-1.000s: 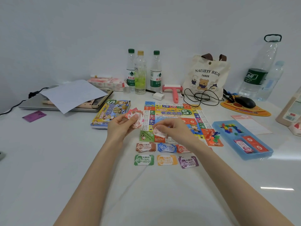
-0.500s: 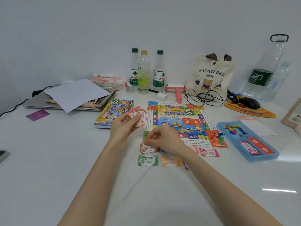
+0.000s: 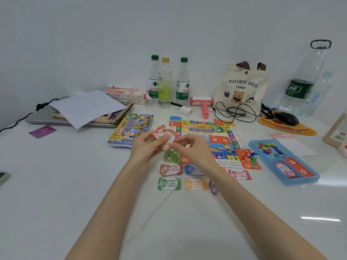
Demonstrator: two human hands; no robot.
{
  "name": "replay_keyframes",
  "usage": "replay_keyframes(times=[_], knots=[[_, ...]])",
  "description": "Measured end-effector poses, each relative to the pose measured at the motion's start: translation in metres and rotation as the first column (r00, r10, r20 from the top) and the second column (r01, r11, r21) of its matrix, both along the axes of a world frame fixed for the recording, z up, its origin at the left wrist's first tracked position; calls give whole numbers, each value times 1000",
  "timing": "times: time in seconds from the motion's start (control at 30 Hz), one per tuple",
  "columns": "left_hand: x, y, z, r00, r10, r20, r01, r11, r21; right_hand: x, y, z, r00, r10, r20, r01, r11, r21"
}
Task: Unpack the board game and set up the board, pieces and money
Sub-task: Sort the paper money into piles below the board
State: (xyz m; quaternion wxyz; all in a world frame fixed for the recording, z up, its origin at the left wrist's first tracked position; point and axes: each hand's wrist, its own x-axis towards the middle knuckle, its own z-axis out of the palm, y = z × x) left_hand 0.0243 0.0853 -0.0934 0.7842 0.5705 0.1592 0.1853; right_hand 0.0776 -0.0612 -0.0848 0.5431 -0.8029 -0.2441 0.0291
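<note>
Over the near-left corner of the board, the left hand gripped a fan of paper money and the right hand pinched its edge. Notes marked "MONEY" lay along the board's near edge, with open table in front. The tote bag behind read "NAUGHTY BEAR THREE"

The right hand has left the brown pile and returned to the held notes.

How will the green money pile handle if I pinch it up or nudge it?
The green money pile looks like thin loose paper slips, so probably floppy and light. Its edges sit uneven, so a nudge on the glossy table would likely fan it apart.
</note>
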Motion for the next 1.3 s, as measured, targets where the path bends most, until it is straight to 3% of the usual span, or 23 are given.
replay_keyframes(times=[0.17, 0.57, 0.77, 0.97, 1.17, 1.3], knots=[[-1, -3, 1, 996, -82, -24, 83, 997, 6, 2, -1, -2, 995, -12, -102, 21, 996, 86], [-4, -7, 8, 990, -141, -25, 139, 988, -71, 6, -6, 1, 982, -33, -187, 63, 986, 153], [-3, -6, 7, 997, -82, -12, 82, 997, -11, 8, -10, 0, 980, -41, -192, 65, 990, 123], [-1, -6, 5, 999, -40, -28, 42, 998, 48, 7, -15, 4, 980, -99, -174, 136, 967, 216], [-2, -4, 4, 1000, -26, 0, 26, 999, 19, 8, -18, 3, 984, -17, -177, 46, 985, 166], [-2, -9, 5, 998, -56, 20, 56, 998, 11, 8, -14, -1, 986, -58, -157, 86, 981, 175]])
